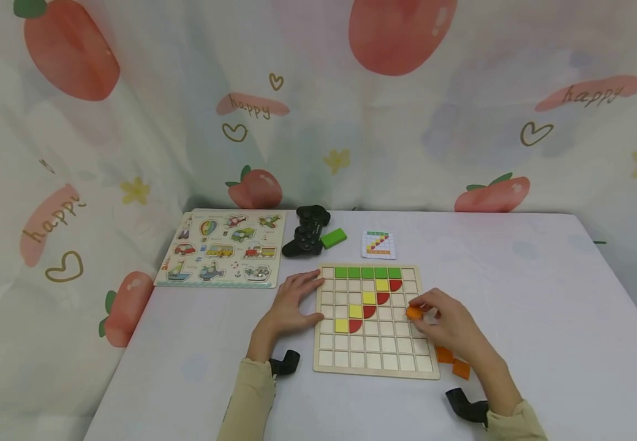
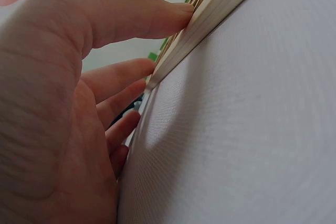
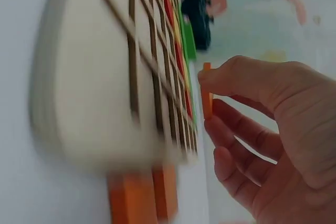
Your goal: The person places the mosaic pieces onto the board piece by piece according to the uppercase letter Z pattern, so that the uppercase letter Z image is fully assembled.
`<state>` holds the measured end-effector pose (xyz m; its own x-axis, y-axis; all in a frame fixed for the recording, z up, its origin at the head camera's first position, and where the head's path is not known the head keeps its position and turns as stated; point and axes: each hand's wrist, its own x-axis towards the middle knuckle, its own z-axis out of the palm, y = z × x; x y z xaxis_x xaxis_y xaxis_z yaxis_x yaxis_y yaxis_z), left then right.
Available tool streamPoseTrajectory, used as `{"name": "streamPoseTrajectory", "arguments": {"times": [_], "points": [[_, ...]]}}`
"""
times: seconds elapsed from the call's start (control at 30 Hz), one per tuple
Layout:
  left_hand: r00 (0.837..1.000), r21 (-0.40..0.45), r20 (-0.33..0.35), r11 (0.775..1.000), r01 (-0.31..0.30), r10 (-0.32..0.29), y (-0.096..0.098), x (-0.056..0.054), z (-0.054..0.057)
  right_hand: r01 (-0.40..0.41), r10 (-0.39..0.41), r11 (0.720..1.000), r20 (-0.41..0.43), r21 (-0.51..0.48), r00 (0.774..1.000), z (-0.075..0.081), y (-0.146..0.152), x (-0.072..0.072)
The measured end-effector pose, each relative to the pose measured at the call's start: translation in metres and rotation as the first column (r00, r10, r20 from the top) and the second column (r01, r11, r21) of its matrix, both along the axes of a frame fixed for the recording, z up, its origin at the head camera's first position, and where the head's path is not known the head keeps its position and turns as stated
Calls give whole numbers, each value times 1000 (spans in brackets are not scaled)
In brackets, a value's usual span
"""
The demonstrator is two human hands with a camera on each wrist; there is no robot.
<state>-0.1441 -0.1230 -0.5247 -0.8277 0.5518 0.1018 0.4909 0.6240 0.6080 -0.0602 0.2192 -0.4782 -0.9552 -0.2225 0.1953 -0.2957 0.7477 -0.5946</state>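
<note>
A wooden grid board [image 1: 376,361] lies on the white table. Green squares [image 1: 367,273] line its top row, and yellow squares [image 1: 369,297] beside red quarter-round tiles [image 1: 383,298] step down to the left. My left hand [image 1: 290,309] rests at the board's left edge, thumb and fingertips against the rim, fingers fairly straight; the left wrist view shows the thumb [image 2: 163,19] on the wooden edge. Over the right edge, my right hand [image 1: 448,321] pinches an orange square tile [image 3: 207,90] between thumb and fingers. More orange tiles [image 1: 461,369] lie by the board's lower right side.
Behind the board lie a small pattern card [image 1: 378,245], a green block [image 1: 334,237] and a black game controller [image 1: 307,231]. A vehicle picture puzzle [image 1: 222,248] lies at the back left. A printed curtain [image 1: 318,147] hangs beyond the table's far edge.
</note>
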Motion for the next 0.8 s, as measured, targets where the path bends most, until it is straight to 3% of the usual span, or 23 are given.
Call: {"name": "streamPoseTrajectory", "arguments": {"times": [0.23, 0.4, 0.6, 0.8], "points": [[1000, 11, -5, 1000, 3, -3, 0, 0, 2, -215, 214, 975, -26, -61, 977, -9, -62, -3], [1000, 6, -3, 1000, 8, -8, 1, 0, 4, -307, 307, 948, -8, -85, 952, -12, -89, -1], [1000, 5, -10, 1000, 15, -15, 0, -1, 4, -360, 358, 932, -67, -29, 931, -17, -104, 2], [1000, 13, -20, 1000, 13, -13, 0, 0, 1, -354, 355, 935, -41, 28, 934, -18, -109, 4]]}}
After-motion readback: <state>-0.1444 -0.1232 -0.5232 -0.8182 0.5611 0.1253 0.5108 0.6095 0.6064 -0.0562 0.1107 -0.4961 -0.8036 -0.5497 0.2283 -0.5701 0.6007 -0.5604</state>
